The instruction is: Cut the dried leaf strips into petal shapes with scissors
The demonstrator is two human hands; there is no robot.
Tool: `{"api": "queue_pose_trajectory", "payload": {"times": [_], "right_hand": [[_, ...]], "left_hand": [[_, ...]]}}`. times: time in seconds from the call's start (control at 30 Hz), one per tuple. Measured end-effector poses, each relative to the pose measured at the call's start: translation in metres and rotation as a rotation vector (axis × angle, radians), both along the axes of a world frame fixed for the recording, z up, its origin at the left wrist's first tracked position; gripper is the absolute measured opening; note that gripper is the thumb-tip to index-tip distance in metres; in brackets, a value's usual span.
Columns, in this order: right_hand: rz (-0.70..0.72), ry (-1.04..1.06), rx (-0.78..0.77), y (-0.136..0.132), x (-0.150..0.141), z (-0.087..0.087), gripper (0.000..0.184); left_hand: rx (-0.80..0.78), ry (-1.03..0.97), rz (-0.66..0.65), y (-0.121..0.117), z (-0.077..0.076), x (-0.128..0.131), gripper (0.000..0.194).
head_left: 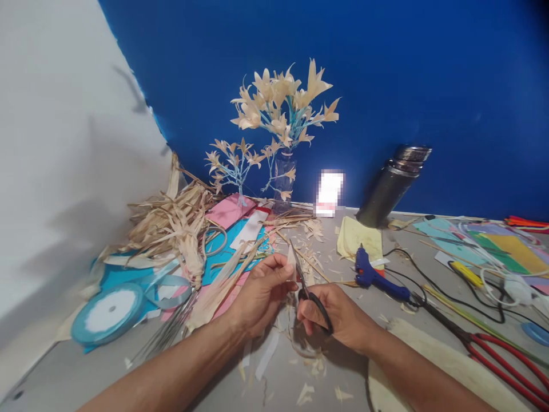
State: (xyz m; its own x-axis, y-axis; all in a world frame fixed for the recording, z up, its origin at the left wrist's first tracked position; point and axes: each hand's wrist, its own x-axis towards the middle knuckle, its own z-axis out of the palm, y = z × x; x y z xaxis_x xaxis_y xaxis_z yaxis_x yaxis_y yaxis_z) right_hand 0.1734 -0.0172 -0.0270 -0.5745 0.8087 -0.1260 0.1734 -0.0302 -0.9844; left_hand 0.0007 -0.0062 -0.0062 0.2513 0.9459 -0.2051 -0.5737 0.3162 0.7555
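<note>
Near the middle of the table, my left hand (pixel 268 289) pinches a small pale piece of corn husk (pixel 291 258) between thumb and fingers. My right hand (pixel 332 315) is closed around the black handles of small scissors (pixel 317 312). Their blades point up and away from me, right beside the husk piece; whether they touch it I cannot tell. Several pale husk trimmings (pixel 306 395) lie scattered under and around both hands. Left of my left hand, long dry husk strips (pixel 218 286) lie across coloured paper.
A ribbon roll (pixel 107 312), wires (pixel 169 329) and a husk pile (pixel 171 223) are at left. Husk flowers (pixel 283 103) stand at the back. At right are a dark flask (pixel 394 186), blue glue gun (pixel 377 277), cords and large red-handled scissors (pixel 493 355).
</note>
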Motion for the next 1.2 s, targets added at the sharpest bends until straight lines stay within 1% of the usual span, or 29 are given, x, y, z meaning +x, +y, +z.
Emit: {"api": "queue_pose_trajectory", "payload": {"times": [0.13,0.3,0.5,0.73,0.87,1.0,1.2], "right_hand": [[0.025,0.002,0.001,-0.0002,0.0005,0.0007,0.067],[-0.002,-0.034,-0.03,-0.0011,0.0001,0.0033,0.066],[-0.024,-0.017,-0.031,-0.0013,-0.0011,0.0018,0.068],[-0.063,0.034,-0.092,-0.0034,-0.0041,0.0018,0.066],[-0.068,0.0,-0.072,-0.003,-0.0041,0.0055,0.066],[-0.072,0.018,-0.087,-0.0031,-0.004,0.007,0.065],[-0.032,0.01,-0.039,-0.0028,-0.0019,0.0023,0.068]], "left_hand": [[-0.005,-0.002,0.006,0.0004,0.0004,-0.0003,0.025],[-0.006,-0.004,0.017,0.0003,-0.0007,-0.0007,0.025],[0.019,-0.005,0.014,0.0004,-0.0001,-0.0022,0.025],[-0.024,-0.001,0.009,-0.0004,-0.0001,-0.0017,0.028],[-0.011,-0.001,0.016,-0.0002,-0.0006,-0.0017,0.026],[0.01,-0.017,0.0,0.0004,-0.0012,-0.0025,0.023],[0.001,-0.023,-0.001,0.0005,-0.0017,-0.0034,0.023]]}}
